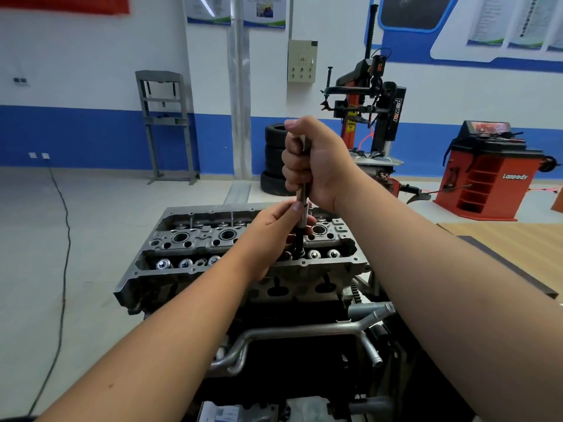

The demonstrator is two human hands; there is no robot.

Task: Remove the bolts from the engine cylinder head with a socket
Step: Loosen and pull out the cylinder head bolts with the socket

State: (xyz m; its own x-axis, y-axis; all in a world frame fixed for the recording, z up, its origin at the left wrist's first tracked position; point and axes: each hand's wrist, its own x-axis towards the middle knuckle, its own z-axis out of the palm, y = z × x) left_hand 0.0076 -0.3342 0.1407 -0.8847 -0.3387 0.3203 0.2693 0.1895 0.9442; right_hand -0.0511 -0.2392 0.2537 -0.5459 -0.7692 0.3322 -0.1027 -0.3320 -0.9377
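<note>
Hands: two, both bare, both on one tool.
Right hand (316, 161): was closed in a fist around the upper end of the socket tool (302, 205), thumb on top.
Left hand (274, 236): fingers were pinched around the lower shaft of the tool, just above the head, thumb and forefinger touching the shaft.
Socket tool: one; it stood nearly upright, its dark lower end seated in the near row of the cylinder head (213, 254), right of centre. Whether it sat on a bolt could not be told; the contact point was hidden by the left hand.
Cylinder head: one, mounted on the engine block (304, 345), directly below both hands.
Round wells along the middle of the head: three showed, the right one just beside the tool.
Shiny round caps in the near row: four clearly visible, two left of the tool and two right; others were blurred or covered.
Metal pipes (289, 330): several ran across the front of the block.
Stacked tyres (274, 159): one stack against the far wall.
Red machines: two, a tyre changer (365, 102) and a wheel balancer (487, 172), well apart from the engine.
Floor cable (62, 269): one, left of the engine.
</note>
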